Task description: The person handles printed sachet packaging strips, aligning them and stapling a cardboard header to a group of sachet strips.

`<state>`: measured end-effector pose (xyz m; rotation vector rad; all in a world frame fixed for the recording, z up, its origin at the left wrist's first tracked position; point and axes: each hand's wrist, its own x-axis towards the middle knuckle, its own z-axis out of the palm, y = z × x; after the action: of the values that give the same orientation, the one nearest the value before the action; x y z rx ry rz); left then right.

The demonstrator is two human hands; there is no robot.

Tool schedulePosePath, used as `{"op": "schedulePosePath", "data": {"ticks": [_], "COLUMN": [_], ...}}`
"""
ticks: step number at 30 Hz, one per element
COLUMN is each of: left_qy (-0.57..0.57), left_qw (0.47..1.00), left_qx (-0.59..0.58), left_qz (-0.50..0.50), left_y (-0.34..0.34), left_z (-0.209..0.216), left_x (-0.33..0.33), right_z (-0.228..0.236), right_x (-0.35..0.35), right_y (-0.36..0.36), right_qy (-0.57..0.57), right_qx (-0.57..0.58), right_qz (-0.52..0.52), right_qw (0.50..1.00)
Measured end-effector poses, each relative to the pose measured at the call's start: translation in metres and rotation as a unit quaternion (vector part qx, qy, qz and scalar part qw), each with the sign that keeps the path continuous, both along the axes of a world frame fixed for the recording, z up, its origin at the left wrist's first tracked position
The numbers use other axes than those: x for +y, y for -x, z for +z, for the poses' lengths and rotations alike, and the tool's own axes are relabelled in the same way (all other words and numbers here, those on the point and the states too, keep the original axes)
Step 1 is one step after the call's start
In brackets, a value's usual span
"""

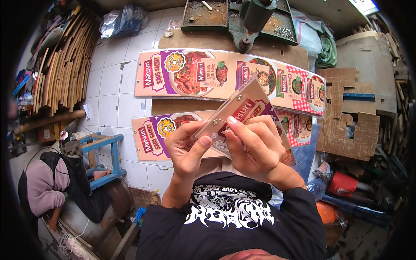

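Observation:
My left hand (187,145) pinches the corner of a printed display strip (249,96), which is covered in clear plastic and tilted up toward me. Metal eyelets sit near the strip's end. A thin bent wire hook (222,121) passes at one eyelet, and my right hand (256,147) closes thumb and fingers on it. How far the wire goes through is hidden by the fingers. Beyond my hands lies a stack of similar printed strips (158,89), with food pictures and a purple band. A nearer printed strip (145,152) lies partly beneath my hands.
A green press (255,19) with side trays of small metal parts (284,32) stands at the far edge. Cut cardboard (346,143) lies right. At left are a blue stool frame (115,149), stacked boards (69,65) and another seated person (45,186).

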<state>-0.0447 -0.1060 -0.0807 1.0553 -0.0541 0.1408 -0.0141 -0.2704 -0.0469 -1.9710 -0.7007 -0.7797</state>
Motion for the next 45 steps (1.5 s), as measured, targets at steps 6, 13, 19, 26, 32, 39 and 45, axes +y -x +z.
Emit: {"op": "schedulePosePath", "data": {"ticks": [6,13,19,26,32,39,45], "left_qy": [0.020,0.034,0.004,-0.002,0.023,0.030,0.003], "left_qw": [0.999,0.999,1.000,1.000,0.999,0.999,1.000], "left_qx": [0.015,0.026,-0.002,-0.012,-0.002,-0.004,-0.010], "left_qz": [-0.023,-0.024,-0.015,-0.020,-0.029,-0.037,-0.018], "left_y": [-0.002,-0.001,-0.003,-0.003,-0.003,-0.004,-0.002], "left_z": [0.003,0.000,-0.001,-0.010,-0.010,-0.007,-0.012], "left_x": [0.000,0.001,0.001,0.005,0.005,0.003,0.004], "right_z": [0.002,0.004,0.001,-0.008,-0.008,-0.006,-0.011], "right_x": [-0.002,-0.003,0.000,0.005,0.002,0.002,0.008], "right_y": [0.001,0.000,-0.001,0.001,0.002,0.002,0.001], "right_qy": [0.016,0.045,0.072,0.060,0.016,0.033,0.051], "right_qx": [0.001,-0.019,-0.046,-0.059,-0.028,-0.024,-0.074], "right_qz": [-0.006,-0.003,-0.013,-0.027,-0.028,-0.021,-0.034], "right_qw": [1.000,0.999,0.996,0.996,0.999,0.999,0.995]}}
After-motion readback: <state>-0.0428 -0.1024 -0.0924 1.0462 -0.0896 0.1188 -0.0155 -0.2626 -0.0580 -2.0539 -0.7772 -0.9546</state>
